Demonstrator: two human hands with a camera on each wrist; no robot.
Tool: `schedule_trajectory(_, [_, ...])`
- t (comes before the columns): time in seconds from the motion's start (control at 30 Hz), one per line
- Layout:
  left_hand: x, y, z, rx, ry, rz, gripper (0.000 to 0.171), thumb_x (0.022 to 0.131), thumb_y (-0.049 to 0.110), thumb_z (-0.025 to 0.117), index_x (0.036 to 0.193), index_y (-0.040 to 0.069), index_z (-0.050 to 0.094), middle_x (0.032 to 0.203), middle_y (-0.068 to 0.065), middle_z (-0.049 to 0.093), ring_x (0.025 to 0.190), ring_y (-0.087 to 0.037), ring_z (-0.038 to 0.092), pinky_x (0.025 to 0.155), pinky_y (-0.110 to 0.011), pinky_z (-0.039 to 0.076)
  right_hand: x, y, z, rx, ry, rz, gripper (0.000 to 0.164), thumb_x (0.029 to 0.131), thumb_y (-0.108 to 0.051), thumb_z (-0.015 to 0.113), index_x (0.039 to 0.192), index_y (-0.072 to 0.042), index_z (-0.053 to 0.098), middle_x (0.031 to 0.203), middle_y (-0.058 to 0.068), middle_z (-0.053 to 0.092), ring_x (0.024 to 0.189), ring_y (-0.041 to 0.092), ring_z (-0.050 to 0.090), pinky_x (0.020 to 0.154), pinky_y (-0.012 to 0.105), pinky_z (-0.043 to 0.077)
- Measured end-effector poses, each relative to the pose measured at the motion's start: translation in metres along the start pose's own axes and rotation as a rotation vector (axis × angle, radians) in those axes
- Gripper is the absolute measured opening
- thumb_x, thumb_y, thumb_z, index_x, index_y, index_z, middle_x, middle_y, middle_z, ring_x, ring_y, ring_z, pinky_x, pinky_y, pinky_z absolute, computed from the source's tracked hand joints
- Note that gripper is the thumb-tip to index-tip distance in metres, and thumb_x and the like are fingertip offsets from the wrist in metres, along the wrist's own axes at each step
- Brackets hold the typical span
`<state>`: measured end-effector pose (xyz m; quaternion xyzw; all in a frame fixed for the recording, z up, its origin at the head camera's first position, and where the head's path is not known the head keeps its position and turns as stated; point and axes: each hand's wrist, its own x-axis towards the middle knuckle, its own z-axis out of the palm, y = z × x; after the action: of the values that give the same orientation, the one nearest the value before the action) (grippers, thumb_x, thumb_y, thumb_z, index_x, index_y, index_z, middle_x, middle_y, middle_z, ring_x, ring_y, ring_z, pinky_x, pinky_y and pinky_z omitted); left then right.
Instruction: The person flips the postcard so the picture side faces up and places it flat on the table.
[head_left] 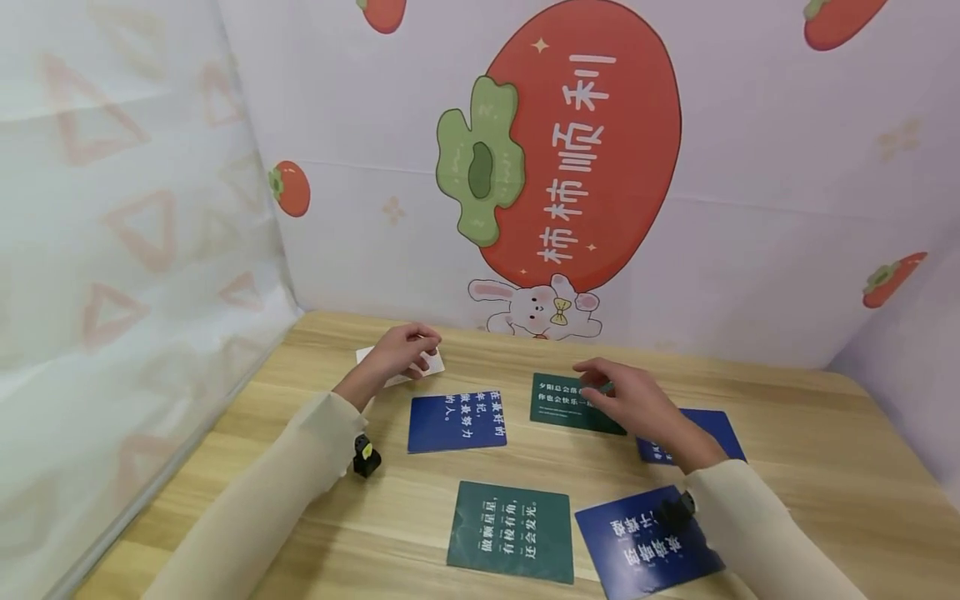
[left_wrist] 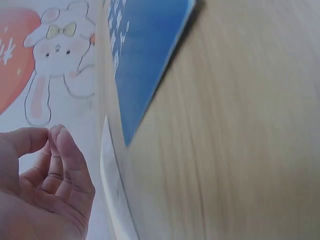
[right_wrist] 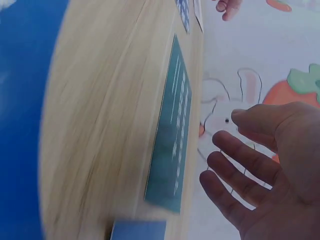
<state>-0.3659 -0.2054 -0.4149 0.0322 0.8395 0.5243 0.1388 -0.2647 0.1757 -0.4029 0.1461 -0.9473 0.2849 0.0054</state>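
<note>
My left hand (head_left: 397, 354) hovers over a white card (head_left: 433, 365) at the table's far left. In the left wrist view its thumb and forefinger tips meet, with nothing visible between them, and its other fingers curl loosely. My right hand (head_left: 630, 396) is raised over a green card (head_left: 558, 404) with white writing, hiding part of it. The right wrist view shows its fingers (right_wrist: 245, 152) spread and relaxed, holding nothing. A blue card (head_left: 435, 427) lies between the hands, nearer the left one. Another blue card (head_left: 712, 427) is partly covered by the right hand and wrist.
Closer to me, a second green card (head_left: 510, 554) lies beside a tilted blue card (head_left: 630, 567), partly behind the right sleeve. The wooden table (head_left: 397, 542) meets a white printed backdrop (head_left: 360, 267) at its far edge. Another sheet (head_left: 172, 333) hangs along the left.
</note>
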Motion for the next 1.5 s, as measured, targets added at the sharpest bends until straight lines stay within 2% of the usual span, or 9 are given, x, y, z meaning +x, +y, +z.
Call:
schedule_trajectory(0.37, [-0.012,-0.007,-0.034,0.08,0.032,-0.018,0.038,0.116,0.029,0.054,0.145,0.006,0.062,0.132,-0.018,0.069,0.09,-0.019,0.07,0.072,-0.027,0.061,0.031,-0.037,0.023,0.066,-0.059,-0.058,0.038,0.107,-0.016,0.069,0.144,-0.005,0.067,0.127,0.012,0.076,0.116,0.029,0.071,0.103,0.049,0.062])
schedule_trajectory(0.63, [-0.018,-0.007,-0.048,0.105,0.039,-0.029,0.041,0.116,0.029,0.052,0.148,0.004,0.06,0.135,-0.019,0.068,0.093,-0.02,0.071,0.074,-0.026,0.061,0.047,-0.06,0.037,0.114,-0.1,-0.06,0.036,0.108,-0.017,0.068,0.143,-0.007,0.068,0.129,0.011,0.076,0.115,0.027,0.07,0.1,0.044,0.064])
schedule_trajectory(0.9, [-0.022,-0.014,-0.064,0.107,0.075,-0.058,0.043,0.116,0.028,0.052,0.149,0.001,0.058,0.14,-0.022,0.065,0.094,-0.021,0.07,0.073,-0.025,0.06,0.063,-0.081,0.053,0.145,-0.122,-0.08,0.034,0.108,-0.017,0.068,0.141,-0.008,0.069,0.127,0.009,0.076,0.115,0.026,0.069,0.098,0.04,0.064])
schedule_trajectory(1.27, [-0.019,-0.025,-0.084,0.089,0.14,-0.082,0.042,0.114,0.024,0.053,0.15,0.002,0.055,0.149,-0.024,0.061,0.091,-0.02,0.071,0.068,-0.023,0.059,0.086,-0.106,0.075,0.177,-0.142,-0.086,0.055,0.108,-0.015,0.069,0.16,-0.019,0.052,0.127,0.008,0.076,0.115,0.024,0.072,0.103,0.043,0.063])
schedule_trajectory(1.4, [-0.02,-0.029,-0.093,0.081,0.145,-0.083,0.043,0.114,0.024,0.055,0.15,0.001,0.055,0.15,-0.024,0.06,0.091,-0.017,0.068,0.07,-0.023,0.06,0.095,-0.117,0.083,0.196,-0.146,-0.077,0.058,0.108,-0.013,0.067,0.163,-0.02,0.049,0.136,0.011,0.073,0.12,0.028,0.071,0.105,0.046,0.062])
schedule_trajectory(1.5, [-0.02,-0.033,-0.099,0.072,0.146,-0.081,0.043,0.113,0.023,0.055,0.15,0.001,0.054,0.143,-0.022,0.062,0.09,-0.016,0.066,0.073,-0.024,0.06,0.102,-0.126,0.09,0.218,-0.143,-0.076,0.062,0.107,-0.011,0.067,0.165,-0.021,0.046,0.149,0.013,0.066,0.124,0.03,0.069,0.105,0.047,0.062])
